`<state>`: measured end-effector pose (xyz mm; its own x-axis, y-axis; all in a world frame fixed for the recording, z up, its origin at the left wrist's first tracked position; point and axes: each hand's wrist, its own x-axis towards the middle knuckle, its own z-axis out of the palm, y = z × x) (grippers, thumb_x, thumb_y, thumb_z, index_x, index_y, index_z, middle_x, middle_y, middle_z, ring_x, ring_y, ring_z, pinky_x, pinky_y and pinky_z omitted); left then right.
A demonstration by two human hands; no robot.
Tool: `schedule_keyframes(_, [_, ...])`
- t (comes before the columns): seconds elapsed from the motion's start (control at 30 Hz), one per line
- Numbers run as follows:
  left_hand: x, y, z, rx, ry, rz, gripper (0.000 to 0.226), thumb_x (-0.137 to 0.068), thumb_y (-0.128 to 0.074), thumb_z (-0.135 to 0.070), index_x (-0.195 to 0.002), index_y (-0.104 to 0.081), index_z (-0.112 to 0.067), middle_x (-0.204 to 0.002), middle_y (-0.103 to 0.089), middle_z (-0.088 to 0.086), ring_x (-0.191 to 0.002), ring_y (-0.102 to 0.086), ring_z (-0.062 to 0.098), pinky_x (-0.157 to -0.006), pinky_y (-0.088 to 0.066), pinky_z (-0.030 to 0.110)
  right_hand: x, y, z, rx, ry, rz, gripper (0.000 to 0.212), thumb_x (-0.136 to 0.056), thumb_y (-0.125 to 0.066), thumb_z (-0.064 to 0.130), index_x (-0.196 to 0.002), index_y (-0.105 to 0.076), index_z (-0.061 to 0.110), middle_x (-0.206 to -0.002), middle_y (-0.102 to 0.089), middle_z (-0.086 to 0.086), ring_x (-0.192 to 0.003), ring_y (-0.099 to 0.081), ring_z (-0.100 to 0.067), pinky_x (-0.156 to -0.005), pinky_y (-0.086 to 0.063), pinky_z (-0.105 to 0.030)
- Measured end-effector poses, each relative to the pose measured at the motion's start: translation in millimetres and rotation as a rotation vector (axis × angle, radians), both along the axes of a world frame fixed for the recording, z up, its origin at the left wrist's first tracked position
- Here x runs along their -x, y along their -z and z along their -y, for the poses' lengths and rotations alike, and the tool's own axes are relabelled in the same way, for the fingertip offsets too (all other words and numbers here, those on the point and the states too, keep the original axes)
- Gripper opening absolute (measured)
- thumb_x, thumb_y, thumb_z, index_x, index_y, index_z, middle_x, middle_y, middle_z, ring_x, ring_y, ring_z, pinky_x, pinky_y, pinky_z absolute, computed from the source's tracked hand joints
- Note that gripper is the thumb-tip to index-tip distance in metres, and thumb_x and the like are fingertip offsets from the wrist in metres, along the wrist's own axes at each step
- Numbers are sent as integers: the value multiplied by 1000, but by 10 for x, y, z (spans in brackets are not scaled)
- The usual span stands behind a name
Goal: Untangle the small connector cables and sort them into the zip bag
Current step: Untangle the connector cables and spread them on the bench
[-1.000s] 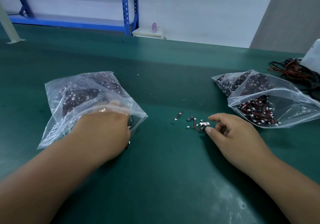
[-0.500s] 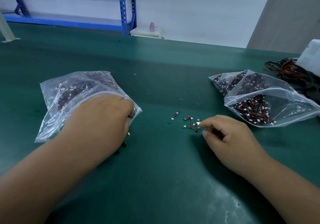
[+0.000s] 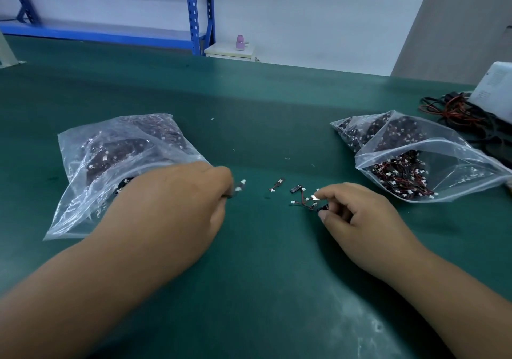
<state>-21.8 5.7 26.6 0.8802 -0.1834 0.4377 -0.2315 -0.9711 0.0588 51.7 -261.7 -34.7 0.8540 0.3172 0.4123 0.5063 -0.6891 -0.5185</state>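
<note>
Where the green table (image 3: 263, 289) fills the head view: left hand (image 3: 171, 209), fingers curled, pinching a blurred cable (image 3: 239, 186) with white plugs, just beside the left bag (image 3: 80, 170); right hand (image 3: 357, 220), thumb and forefinger pinching a tangle (image 3: 303, 202) of red-black cables at mid-table; two loose cables (image 3: 277, 185) between the hands; right bag (image 3: 454, 159), mouth gaping, holding more cables, near the right hand; wire heap (image 3: 457, 109) far right

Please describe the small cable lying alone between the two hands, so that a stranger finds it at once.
On the green table, look between the left hand and the right hand. The short cable lies there alone, touched by nothing, unlike the tangle the right hand pinches.
</note>
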Motion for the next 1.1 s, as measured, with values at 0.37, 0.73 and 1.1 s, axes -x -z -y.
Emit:
schedule_keyframes(0.37, [54,278,312,377,382,-314,8,-87,-58,-35,-95,-56,-35,-86,-57,-19,-87,-54,-1,-74,-42,17,303,-182,-135,133,-267,243,33,-97,-50,45,-104,-71,20,-82,-57,12,-77,-55,-12,-70,-47,-37])
schedule_keyframes(0.73, [-19,340,274,352,319,-355,13,-88,-63,-38,-98,-54,-40,-86,-57,-21,-89,-52,-2,-78,-43,20,344,-173,-187,273,-347,178,19,-91,-54,36,-83,-67,25,-76,-56,11,-72,-56,-15,-65,-48,-36])
schedule_keyframes(1.1, [-39,321,233,309,212,-348,9,-90,-58,-43,-96,-58,-36,-87,-61,-22,-87,-55,-3,-79,-48,25,238,-170,-66,-11,-145,93,14,-76,-65,15,-65,-60,23,-64,-54,13,-65,-55,-10,-58,-44,-29])
